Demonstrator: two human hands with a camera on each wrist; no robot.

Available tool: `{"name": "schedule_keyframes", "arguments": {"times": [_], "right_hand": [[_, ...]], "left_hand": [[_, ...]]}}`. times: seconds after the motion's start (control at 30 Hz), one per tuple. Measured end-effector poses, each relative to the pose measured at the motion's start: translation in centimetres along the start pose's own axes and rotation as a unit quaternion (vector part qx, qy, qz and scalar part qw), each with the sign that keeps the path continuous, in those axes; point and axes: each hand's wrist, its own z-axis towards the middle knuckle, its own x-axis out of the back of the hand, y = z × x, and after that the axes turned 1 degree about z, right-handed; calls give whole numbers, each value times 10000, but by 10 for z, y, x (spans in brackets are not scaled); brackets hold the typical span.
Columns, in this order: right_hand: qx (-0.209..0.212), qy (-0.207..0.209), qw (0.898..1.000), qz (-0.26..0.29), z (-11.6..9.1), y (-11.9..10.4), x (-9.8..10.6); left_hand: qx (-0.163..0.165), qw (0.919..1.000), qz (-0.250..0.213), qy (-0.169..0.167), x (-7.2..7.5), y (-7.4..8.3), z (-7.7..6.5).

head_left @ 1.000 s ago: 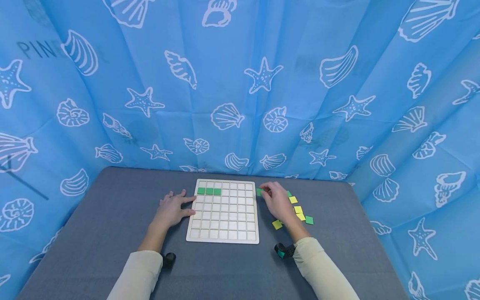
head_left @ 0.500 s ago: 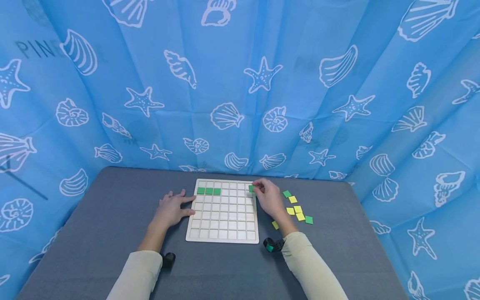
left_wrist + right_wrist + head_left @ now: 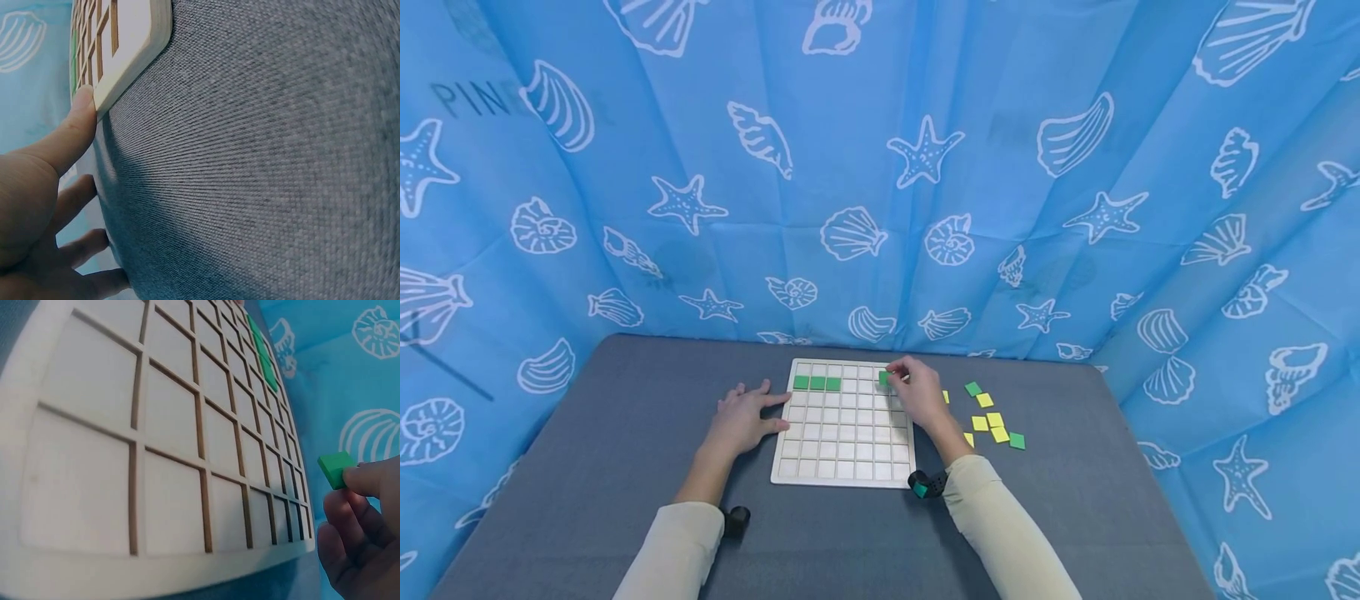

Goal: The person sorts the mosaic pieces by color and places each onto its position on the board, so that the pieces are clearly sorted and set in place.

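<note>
Right hand (image 3: pixel 917 393) has moved left over the white board (image 3: pixel 846 433), its grip pinching a green tile (image 3: pixel 334 465); left hand (image 3: pixel 741 419), grip unclenched, touches the board's edge

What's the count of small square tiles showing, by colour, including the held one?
Small green square tiles: 6 (3 on the pale wooden grid board, 1 in the right hand, 2 loose)
Small yellow square tiles: 6 (2 partly hidden)
Total showing: 12; the right forearm may hide more

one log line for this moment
left hand: touching grid board | right hand: pinching green tile over board | placed: three green tiles, one row
</note>
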Motion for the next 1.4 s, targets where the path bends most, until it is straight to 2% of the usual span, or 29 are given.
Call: {"name": "schedule_keyframes", "arguments": {"times": [0.2,0.53,0.7,1.0,1.2,1.4], "right_hand": [[-91,-166,9998,21,2,-5,-12],[-99,-436,9985,-319,7,-16,-28],[6,-532,9978,-395,10,-21,-33],[-121,-615,9968,-493,16,-29,-44],[-224,-666,9953,-670,16,-28,-47],[-95,-764,9925,-953,16,-25,-49]], "left_hand": [[37,10000,3,-28,0,-1,0],[72,9999,-28,-116,-1,-1,0],[45,9999,-51,-118,-1,-2,1],[40,10000,-23,-77,0,-3,3],[21,10000,-36,-79,0,-1,3],[20,10000,-53,-76,0,-1,3]]}}
